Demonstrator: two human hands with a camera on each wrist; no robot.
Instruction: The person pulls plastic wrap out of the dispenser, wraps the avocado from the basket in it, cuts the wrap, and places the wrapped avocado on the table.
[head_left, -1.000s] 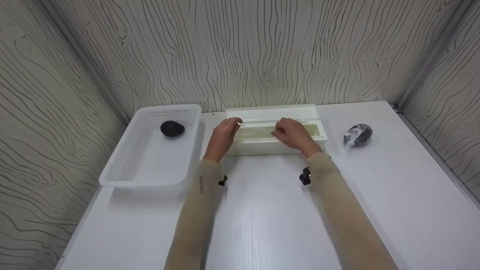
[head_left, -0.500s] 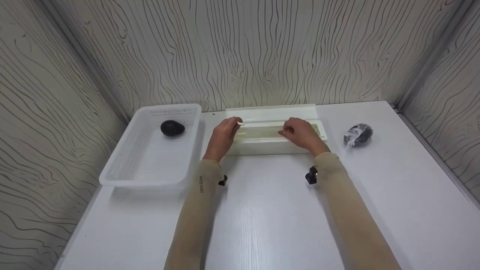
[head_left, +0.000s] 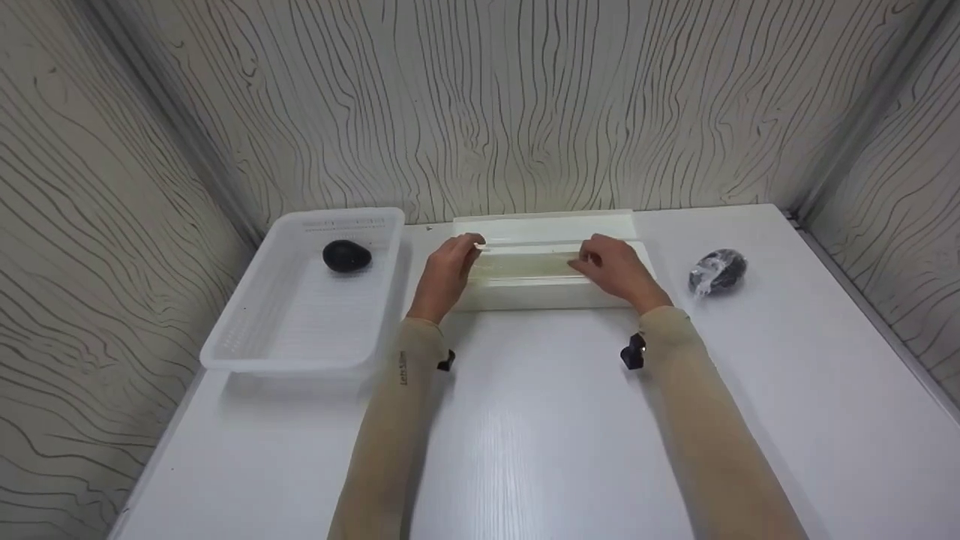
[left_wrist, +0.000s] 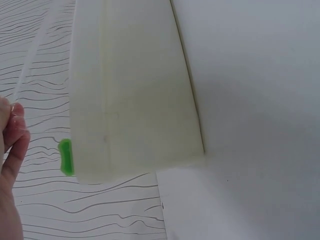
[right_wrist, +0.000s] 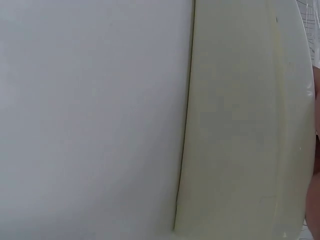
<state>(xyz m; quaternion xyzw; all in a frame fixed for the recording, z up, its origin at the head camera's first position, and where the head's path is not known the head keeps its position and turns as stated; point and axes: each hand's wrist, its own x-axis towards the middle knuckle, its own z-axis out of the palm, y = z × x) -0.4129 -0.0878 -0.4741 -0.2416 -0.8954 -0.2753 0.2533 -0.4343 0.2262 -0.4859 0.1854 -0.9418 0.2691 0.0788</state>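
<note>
A long white cling film dispenser (head_left: 532, 295) lies across the back of the table, its lid (head_left: 555, 226) folded back. Clear cling film (head_left: 521, 265) stretches over the opening between the two hands. At the left end, the left hand (head_left: 444, 276) pinches the film edge; the left wrist view shows the film (left_wrist: 31, 60) running up from those fingertips. Near the right end, the right hand (head_left: 616, 271) has thumb and fingers curled together on the film's edge. Only part of that hand (right_wrist: 314, 200) appears in the right wrist view, behind the dispenser.
A white plastic basket (head_left: 300, 366) at left holds a dark avocado (head_left: 346, 256). On the table's right side lies another dark avocado-shaped item (head_left: 718, 271) wrapped in clear film. A green tab (left_wrist: 65, 157) sticks out of the dispenser's end. Patterned walls (head_left: 480, 105) enclose the table.
The right hand has slid to the right along the dispenser, away from the left hand, which has stayed in place. The span between the hands has widened.
</note>
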